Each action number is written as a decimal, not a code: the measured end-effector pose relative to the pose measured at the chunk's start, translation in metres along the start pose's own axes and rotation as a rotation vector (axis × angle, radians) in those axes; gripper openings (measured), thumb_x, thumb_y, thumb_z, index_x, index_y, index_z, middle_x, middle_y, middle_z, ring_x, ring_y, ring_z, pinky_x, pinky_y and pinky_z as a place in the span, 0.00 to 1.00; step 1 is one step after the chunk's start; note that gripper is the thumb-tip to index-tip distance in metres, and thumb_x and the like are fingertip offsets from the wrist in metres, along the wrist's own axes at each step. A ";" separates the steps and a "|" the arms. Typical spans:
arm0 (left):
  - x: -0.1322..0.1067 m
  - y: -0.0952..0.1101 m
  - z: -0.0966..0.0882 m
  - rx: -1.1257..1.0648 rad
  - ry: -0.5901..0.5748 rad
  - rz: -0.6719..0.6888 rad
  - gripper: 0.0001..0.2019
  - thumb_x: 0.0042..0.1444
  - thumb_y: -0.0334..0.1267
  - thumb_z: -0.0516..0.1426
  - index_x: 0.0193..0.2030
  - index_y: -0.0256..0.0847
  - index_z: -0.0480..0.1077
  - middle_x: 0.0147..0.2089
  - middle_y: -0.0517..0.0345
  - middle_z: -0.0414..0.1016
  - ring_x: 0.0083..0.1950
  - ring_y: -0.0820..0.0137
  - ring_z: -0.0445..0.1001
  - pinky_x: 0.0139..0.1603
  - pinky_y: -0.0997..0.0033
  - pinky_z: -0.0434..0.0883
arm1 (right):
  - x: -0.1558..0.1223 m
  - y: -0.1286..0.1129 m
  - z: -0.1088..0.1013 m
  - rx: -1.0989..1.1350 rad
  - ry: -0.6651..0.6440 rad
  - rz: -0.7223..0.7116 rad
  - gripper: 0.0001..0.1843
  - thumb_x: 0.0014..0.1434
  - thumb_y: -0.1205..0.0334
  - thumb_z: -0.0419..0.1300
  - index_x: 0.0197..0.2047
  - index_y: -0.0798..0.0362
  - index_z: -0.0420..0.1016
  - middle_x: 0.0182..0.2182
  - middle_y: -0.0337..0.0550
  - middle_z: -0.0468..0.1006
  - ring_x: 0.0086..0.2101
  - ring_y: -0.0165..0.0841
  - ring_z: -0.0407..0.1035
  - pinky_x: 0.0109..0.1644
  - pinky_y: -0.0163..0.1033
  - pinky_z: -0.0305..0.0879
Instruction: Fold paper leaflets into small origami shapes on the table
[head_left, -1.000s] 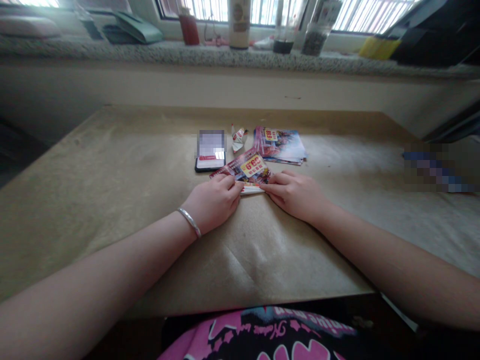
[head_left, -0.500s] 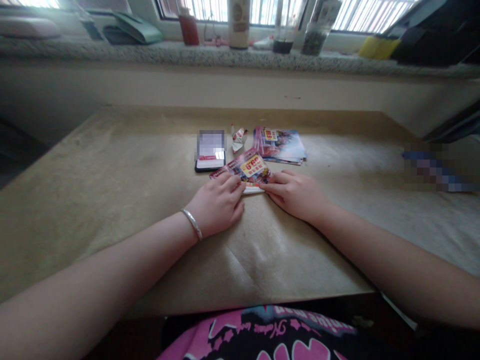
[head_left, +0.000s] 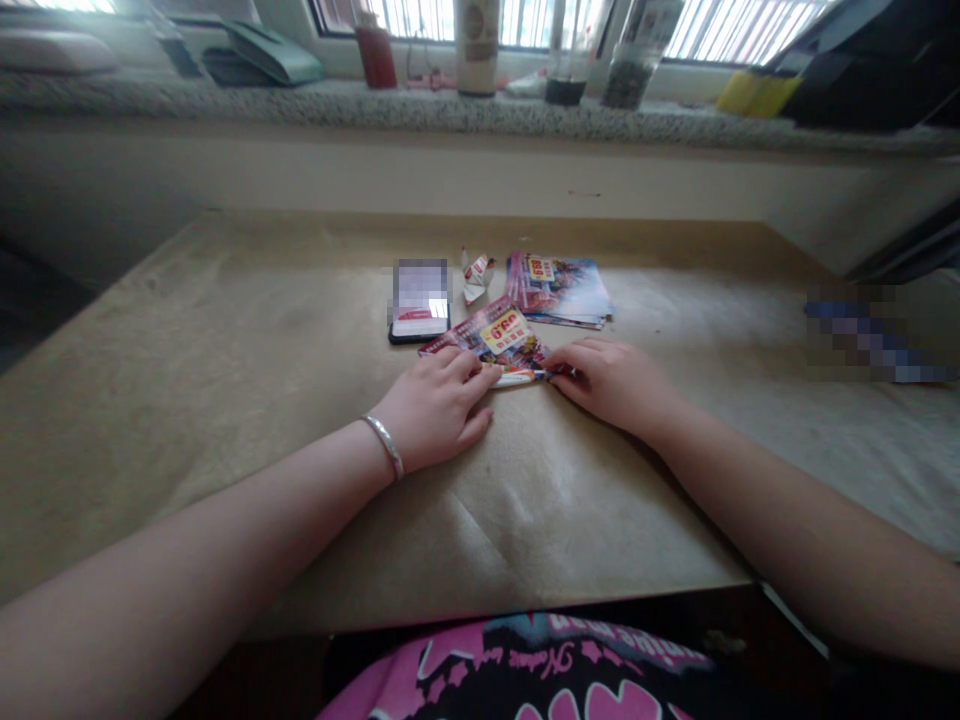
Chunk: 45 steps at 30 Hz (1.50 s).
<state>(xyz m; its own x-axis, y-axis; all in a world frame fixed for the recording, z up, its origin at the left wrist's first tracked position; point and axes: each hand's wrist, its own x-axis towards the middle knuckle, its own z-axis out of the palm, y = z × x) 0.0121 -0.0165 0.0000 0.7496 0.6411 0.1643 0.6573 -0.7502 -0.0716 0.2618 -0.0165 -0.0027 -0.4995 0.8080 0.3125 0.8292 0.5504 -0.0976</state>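
A printed paper flyer (head_left: 487, 335) with a yellow price patch lies in front of me, its near edge folded up into a pale strip (head_left: 517, 377). My left hand (head_left: 439, 405), with a silver bangle at the wrist, holds the flyer down, fingers bent over its left part and thumb apart on the table. At the right end of the fold, my right hand (head_left: 607, 385) is closed, pinching the corner between thumb and fingers. Just beyond the flyer stands a small folded paper figure (head_left: 477, 278).
Behind the flyer, to the right, is a stack of similar flyers (head_left: 566, 290). A phone (head_left: 420, 305) with a lit screen lies to the left. Bottles and jars line the stone windowsill (head_left: 420, 108). A blurred blue item (head_left: 870, 340) lies far right on the tabletop (head_left: 225, 400).
My right hand has shifted slightly right along the folded edge to its corner, its fingers now drawn into a pinch. More of the pale strip shows. The left hand stays nearly in place.
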 end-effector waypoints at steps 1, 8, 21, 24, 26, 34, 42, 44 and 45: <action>0.000 0.000 0.000 -0.001 0.001 0.001 0.23 0.62 0.45 0.49 0.61 0.37 0.65 0.50 0.45 0.69 0.53 0.56 0.65 0.56 0.56 0.65 | -0.001 0.002 -0.001 0.010 -0.002 0.009 0.09 0.58 0.63 0.58 0.41 0.53 0.77 0.36 0.45 0.80 0.36 0.35 0.72 0.40 0.38 0.65; 0.001 0.000 -0.002 -0.009 0.008 -0.002 0.23 0.62 0.44 0.49 0.60 0.37 0.66 0.49 0.45 0.69 0.52 0.56 0.65 0.55 0.56 0.66 | -0.001 0.004 0.000 0.047 0.034 -0.128 0.12 0.59 0.65 0.56 0.43 0.50 0.79 0.41 0.44 0.79 0.41 0.36 0.70 0.46 0.40 0.65; 0.002 0.003 -0.003 0.017 0.009 -0.005 0.22 0.61 0.44 0.49 0.58 0.36 0.67 0.49 0.44 0.69 0.52 0.56 0.66 0.54 0.56 0.67 | 0.001 0.000 0.004 0.022 0.010 -0.210 0.14 0.62 0.65 0.54 0.44 0.47 0.81 0.41 0.43 0.79 0.40 0.35 0.68 0.43 0.38 0.64; 0.001 0.003 -0.002 0.017 0.013 -0.002 0.22 0.61 0.44 0.49 0.59 0.36 0.66 0.49 0.44 0.69 0.52 0.56 0.66 0.54 0.56 0.67 | 0.001 0.001 0.003 0.019 0.008 -0.197 0.13 0.61 0.65 0.54 0.42 0.48 0.81 0.40 0.44 0.79 0.40 0.35 0.69 0.43 0.38 0.64; 0.000 0.002 -0.001 0.017 0.010 -0.004 0.23 0.62 0.44 0.49 0.59 0.36 0.66 0.49 0.45 0.69 0.52 0.56 0.66 0.54 0.57 0.67 | 0.001 0.002 0.002 0.014 0.002 -0.195 0.13 0.62 0.64 0.54 0.41 0.49 0.81 0.40 0.43 0.79 0.40 0.34 0.69 0.43 0.38 0.64; 0.000 0.002 -0.001 0.017 0.013 -0.016 0.23 0.61 0.45 0.49 0.59 0.36 0.66 0.49 0.45 0.69 0.52 0.56 0.66 0.54 0.57 0.67 | 0.000 0.004 -0.001 -0.019 -0.005 -0.210 0.13 0.62 0.63 0.54 0.41 0.48 0.81 0.40 0.44 0.79 0.39 0.34 0.70 0.42 0.38 0.64; -0.001 0.002 0.000 0.031 0.001 -0.014 0.23 0.61 0.45 0.49 0.60 0.36 0.65 0.49 0.45 0.69 0.53 0.56 0.66 0.55 0.57 0.67 | 0.000 0.008 -0.007 -0.069 -0.046 -0.228 0.13 0.62 0.63 0.53 0.40 0.47 0.80 0.41 0.41 0.80 0.39 0.33 0.72 0.40 0.37 0.62; -0.001 0.001 0.000 0.030 -0.004 -0.016 0.23 0.62 0.45 0.49 0.60 0.37 0.65 0.50 0.45 0.69 0.53 0.57 0.66 0.55 0.58 0.67 | -0.001 0.010 -0.009 -0.082 -0.064 -0.226 0.13 0.62 0.63 0.53 0.40 0.47 0.80 0.40 0.40 0.80 0.39 0.33 0.72 0.40 0.37 0.62; -0.001 0.001 0.000 0.030 -0.005 -0.017 0.23 0.62 0.45 0.49 0.60 0.37 0.65 0.50 0.45 0.69 0.53 0.57 0.66 0.55 0.58 0.66 | -0.001 0.011 -0.009 -0.089 -0.068 -0.225 0.13 0.62 0.63 0.53 0.39 0.47 0.80 0.40 0.40 0.80 0.38 0.33 0.72 0.40 0.37 0.62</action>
<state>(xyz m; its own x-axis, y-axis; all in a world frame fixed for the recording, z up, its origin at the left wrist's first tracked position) 0.0121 -0.0182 -0.0006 0.7385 0.6548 0.1608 0.6721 -0.7339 -0.0980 0.2742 -0.0129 0.0047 -0.6876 0.6810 0.2519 0.7123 0.6999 0.0521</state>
